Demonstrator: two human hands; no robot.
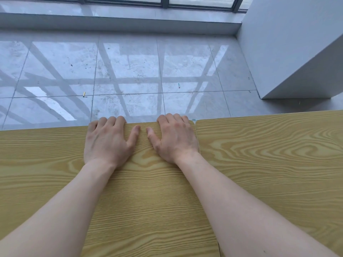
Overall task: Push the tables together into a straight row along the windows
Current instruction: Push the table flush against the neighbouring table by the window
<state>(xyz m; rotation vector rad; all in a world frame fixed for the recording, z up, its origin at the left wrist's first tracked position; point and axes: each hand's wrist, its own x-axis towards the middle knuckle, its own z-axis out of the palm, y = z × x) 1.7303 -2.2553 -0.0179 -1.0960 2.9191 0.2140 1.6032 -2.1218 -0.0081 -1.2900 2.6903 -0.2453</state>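
Two light wood-grain tables fill the lower half of the view. The left table (40, 154) lies under both my hands. My left hand (109, 143) rests palm down on it, fingers curled over its far edge. My right hand (175, 139) does the same near that table's far right corner. The right table (269, 154) stands side by side with it, a thin seam between them. Its far edge sits slightly farther toward the windows (167, 1) than the left table's far edge.
A glossy grey tiled floor (130, 71) stretches from the tables to a low sill (120, 19) under the windows. A white pillar (297, 52) stands at the right. Two small bits of litter lie on the tiles.
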